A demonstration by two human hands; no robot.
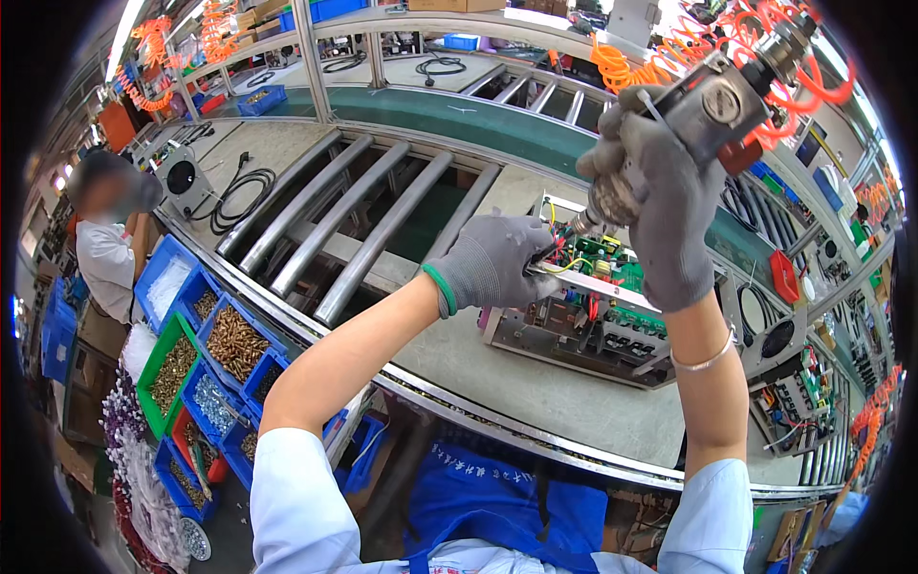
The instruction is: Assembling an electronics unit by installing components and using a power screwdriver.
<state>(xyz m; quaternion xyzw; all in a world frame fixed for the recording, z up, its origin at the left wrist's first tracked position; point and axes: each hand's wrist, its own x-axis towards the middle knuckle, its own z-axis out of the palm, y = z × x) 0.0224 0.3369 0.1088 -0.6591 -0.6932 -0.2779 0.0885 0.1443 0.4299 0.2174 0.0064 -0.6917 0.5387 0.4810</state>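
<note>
Right hand [674,206] up high, fingers wrapped round a pneumatic screwdriver [710,107], its tip angling down just beside the left fingers! Left hand [491,263] curled at the open electronics chassis [583,340] on the worktop [449,359] beneath; whether those fingers grip it, can't tell.

The 1 view comes from the left of 2 side-by-side fisheye cameras worn on the head, facing down and forward across the tabletop [449,366], close above the forearms [349,362], so wide that straight edges bend toward its rim.
</note>
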